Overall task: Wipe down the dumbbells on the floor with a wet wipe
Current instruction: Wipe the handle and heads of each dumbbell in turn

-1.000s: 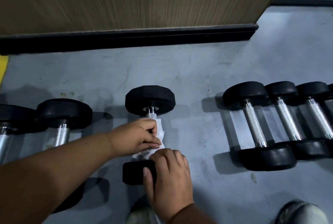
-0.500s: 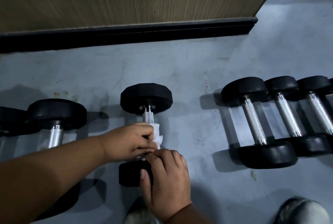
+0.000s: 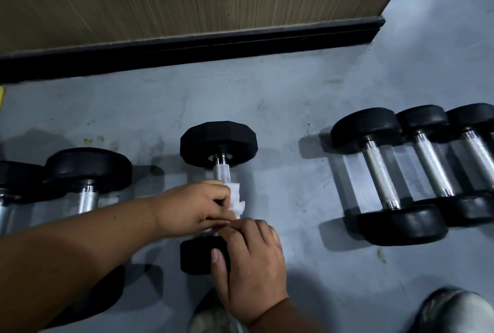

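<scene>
On the floor, centre: middle dumbbell (image 3: 219, 150) lies apart from the others, its far head toward the wall, its near head under the person's hands.
Left hand (image 3: 192, 207): fingers curled round the handle (image 3: 222, 173) with the wet wipe (image 3: 236, 200) bunched between palm and metal; white folds stick out on the right side of the fist.
Right hand (image 3: 248, 260): draped over the near head, thumb pressed flat against its face, fingers bent over the top; it steadies the weight and does not touch the wipe as far as I can tell.
Change: compared with a second ago the left fist sits lower on the handle, closer to the near head, and more bare knurled metal shows below the far head.
Meaning: the handle is likely being rubbed lengthwise, a stroke toward the person; the far stretch looks done, the near end is hidden under the fist.
Remaining: three dumbbells (image 3: 385, 172) lie side by side to the right, two dumbbells (image 3: 85, 172) to the left; nothing shows whether any has been wiped.
Risk: the round head may roll if the right hand eases off.
</scene>
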